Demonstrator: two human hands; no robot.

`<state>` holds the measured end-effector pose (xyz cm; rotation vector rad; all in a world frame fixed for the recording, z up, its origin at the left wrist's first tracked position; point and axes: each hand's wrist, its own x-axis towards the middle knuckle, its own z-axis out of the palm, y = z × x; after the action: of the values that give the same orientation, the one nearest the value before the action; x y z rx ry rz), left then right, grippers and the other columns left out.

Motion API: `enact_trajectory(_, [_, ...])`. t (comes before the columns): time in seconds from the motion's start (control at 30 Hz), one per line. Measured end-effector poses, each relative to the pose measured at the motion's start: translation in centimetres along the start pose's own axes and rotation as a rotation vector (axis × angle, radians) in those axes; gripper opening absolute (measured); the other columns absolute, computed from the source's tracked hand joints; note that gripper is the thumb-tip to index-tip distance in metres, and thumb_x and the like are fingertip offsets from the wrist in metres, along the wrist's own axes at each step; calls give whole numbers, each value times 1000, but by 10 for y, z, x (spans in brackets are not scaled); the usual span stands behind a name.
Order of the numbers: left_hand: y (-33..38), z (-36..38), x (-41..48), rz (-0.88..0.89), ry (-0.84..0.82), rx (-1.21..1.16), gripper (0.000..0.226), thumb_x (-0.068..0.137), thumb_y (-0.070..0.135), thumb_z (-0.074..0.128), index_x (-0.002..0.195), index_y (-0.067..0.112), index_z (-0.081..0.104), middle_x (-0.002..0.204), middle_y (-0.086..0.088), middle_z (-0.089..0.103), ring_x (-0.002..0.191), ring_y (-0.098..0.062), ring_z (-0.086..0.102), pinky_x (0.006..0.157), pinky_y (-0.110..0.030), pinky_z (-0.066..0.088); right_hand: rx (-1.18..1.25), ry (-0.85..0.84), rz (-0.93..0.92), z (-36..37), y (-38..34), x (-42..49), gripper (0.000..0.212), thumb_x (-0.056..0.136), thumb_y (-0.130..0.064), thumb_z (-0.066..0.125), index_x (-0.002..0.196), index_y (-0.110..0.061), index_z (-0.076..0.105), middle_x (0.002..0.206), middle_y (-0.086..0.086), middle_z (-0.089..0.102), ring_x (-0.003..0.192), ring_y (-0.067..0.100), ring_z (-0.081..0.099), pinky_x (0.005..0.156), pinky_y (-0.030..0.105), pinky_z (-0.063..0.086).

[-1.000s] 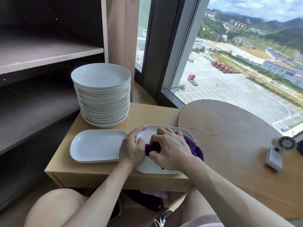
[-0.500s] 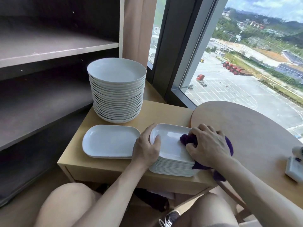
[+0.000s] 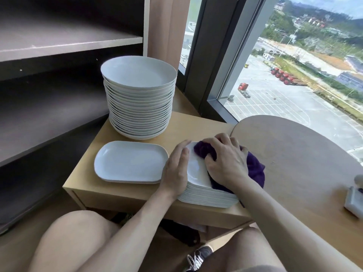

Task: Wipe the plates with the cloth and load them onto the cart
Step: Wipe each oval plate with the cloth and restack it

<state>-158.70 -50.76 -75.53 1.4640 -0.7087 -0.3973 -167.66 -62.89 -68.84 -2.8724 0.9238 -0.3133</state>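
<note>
Low table [image 3: 125, 193] by the window [image 3: 294, 79], your stack of oblong plates [image 3: 206, 195] at its near right corner, cloth [image 3: 255, 169] bunched on top, right hand [image 3: 225, 163] curled round it, left hand [image 3: 174, 171] flat on the stack's edge, single plate [image 3: 129, 161] beside, round plates [image 3: 139, 99] behind.

Single head-worn wide-angle view — looking forward and down, close over the low wooden table [image 3: 121, 195], purple cloth [image 3: 255, 169] near centre, window [image 3: 294, 91] upper right, shelves [image 3: 59, 42] left.
</note>
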Motion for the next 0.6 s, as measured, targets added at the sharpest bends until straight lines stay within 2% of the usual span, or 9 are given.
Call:
enact_trajectory(0.1, [0, 1, -2, 0, 33, -43, 54, 101, 58, 22, 137, 32, 53, 130, 30, 57, 127, 6, 50, 104, -14, 38, 81, -35, -35, -1, -17, 0, 46, 86, -38, 44, 128, -43, 61, 126, -14, 48, 121, 18, 36, 103, 50, 30])
enact_trajectory(0.2, [3, 1, -4, 2, 44, -20, 43, 102, 54, 21, 128, 45, 54, 126, 30, 60, 124, 1, 54, 102, -19, 42, 123, -80, -101, -5, -32, -7, 46, 83, -39, 44, 125, -42, 63, 123, -16, 50, 119, 15, 35, 100, 47, 29])
enact_trajectory(0.3, [4, -2, -3, 10, 14, 19, 42, 101, 54, 19, 128, 47, 51, 127, 36, 56, 125, 7, 50, 100, -9, 38, 148, -160, -188, -13, -31, -16, 44, 79, -42, 45, 118, -40, 66, 120, -18, 50, 117, 13, 34, 98, 46, 29])
enact_trajectory(0.37, [3, -3, -1, 13, -9, 57, 46, 102, 53, 19, 133, 40, 50, 133, 29, 53, 124, 16, 46, 99, -2, 33, 170, -219, -232, -19, -25, -22, 41, 80, -43, 48, 116, -40, 67, 121, -19, 50, 118, 12, 34, 99, 45, 30])
enact_trajectory(0.47, [2, -6, 2, 13, -42, 86, 42, 103, 42, 24, 135, 35, 51, 136, 22, 52, 122, 24, 41, 99, 2, 28, 175, -243, -257, -26, -15, -28, 33, 82, -40, 54, 112, -41, 67, 115, -24, 48, 120, 10, 35, 100, 42, 28])
enact_trajectory(0.6, [4, -10, 7, -32, -75, 82, 42, 94, 31, 37, 132, 38, 54, 137, 20, 55, 119, 26, 42, 93, 4, 30, 157, -235, -254, -30, -3, -36, 35, 78, -45, 49, 107, -41, 68, 109, -25, 48, 115, 7, 36, 95, 36, 24])
